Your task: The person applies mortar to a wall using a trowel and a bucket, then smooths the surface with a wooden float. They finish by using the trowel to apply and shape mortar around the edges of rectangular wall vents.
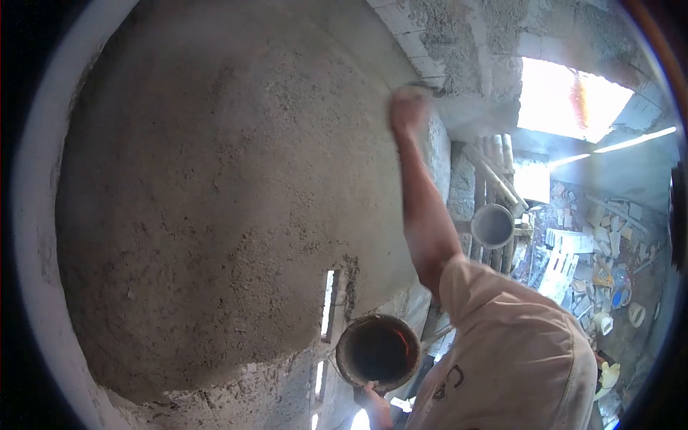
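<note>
My right hand [410, 113] is stretched out along the edge of the plastered wall [215, 165], smeared by motion. Its fingers look closed around a thin, dark-edged thing that I cannot make out. My left hand [373, 403] grips the rim of a dark round bucket [345, 358], whose mouth faces the camera. The bucket's inside is dark, with a reddish glint along one side. It overlaps the lower border of the rough grey plaster, close to my shirt [509, 351].
A second, grey bucket [493, 226] rests by wooden poles [494, 168]. Rubble and boards [562, 265] cover the ground on the right. Bright light comes through an opening [566, 100] in the block wall. Narrow slots [329, 304] pierce the wall near the dark bucket.
</note>
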### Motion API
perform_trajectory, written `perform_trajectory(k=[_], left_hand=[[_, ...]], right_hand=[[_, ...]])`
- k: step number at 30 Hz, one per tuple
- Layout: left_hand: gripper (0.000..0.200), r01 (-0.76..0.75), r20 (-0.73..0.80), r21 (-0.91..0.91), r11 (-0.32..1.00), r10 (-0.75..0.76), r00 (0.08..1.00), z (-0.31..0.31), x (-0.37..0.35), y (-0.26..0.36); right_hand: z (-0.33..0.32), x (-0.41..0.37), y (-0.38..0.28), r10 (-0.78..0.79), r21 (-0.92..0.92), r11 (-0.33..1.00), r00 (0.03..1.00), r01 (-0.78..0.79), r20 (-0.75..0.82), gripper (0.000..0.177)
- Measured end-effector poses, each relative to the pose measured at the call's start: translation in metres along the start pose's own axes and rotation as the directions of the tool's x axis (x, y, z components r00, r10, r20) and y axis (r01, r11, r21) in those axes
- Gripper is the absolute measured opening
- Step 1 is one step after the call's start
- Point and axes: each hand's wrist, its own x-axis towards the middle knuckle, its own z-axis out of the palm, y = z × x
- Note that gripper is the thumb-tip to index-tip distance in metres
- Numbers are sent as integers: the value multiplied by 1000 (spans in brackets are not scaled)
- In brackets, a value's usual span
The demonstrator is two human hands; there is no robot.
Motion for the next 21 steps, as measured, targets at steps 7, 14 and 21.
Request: perform_trajectory(k=[7, 14, 21], left_hand=[[51, -908, 758, 418, -25, 560, 333, -6, 43, -34], [51, 73, 253, 69, 995, -88, 963, 124, 38, -7], [38, -339, 589, -7, 941, 278, 759, 186, 24, 22]], right_hand=[[-216, -126, -83, -555, 578, 809, 189, -102, 810, 37], [-326, -142, 148, 13, 270, 766, -433, 584, 901, 31], [-373, -197, 189, -131, 352, 393, -327, 850, 936, 15]])
